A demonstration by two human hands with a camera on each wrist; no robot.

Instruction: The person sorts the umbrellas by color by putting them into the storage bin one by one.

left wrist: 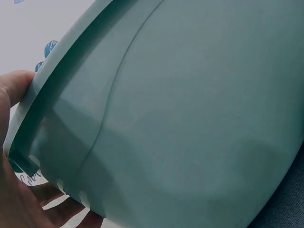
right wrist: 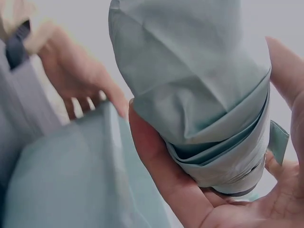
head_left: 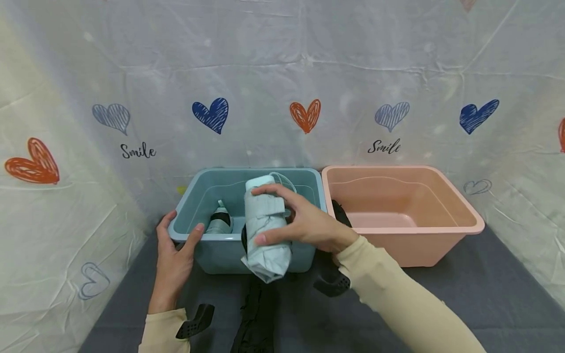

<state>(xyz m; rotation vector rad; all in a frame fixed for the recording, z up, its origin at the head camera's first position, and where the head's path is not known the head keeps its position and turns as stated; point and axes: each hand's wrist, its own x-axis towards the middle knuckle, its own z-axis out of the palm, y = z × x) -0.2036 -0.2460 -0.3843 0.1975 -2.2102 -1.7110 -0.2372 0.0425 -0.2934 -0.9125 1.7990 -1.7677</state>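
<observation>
My right hand (head_left: 304,218) grips a folded pale-blue umbrella (head_left: 266,220) around its middle, thumb on the near side and fingers across the far side. The umbrella hangs over the front rim of a blue plastic bin (head_left: 260,174), its wider fabric end toward me and a thin cord loop at its far end. At the bin's left front corner, my left hand (head_left: 174,260) holds the rim, with the thumb over it and the fingers outside. Inside the bin, on the left, is a pale-blue bottle-shaped object (head_left: 220,220) with a black band.
A pink bin (head_left: 474,223) stands right beside the blue one. A long black fabric item (head_left: 255,318) lies on the dark table cloth (head_left: 353,318) in front. Behind hangs a white sheet (head_left: 265,44) printed with hearts. Something black (head_left: 341,214) shows between the bins.
</observation>
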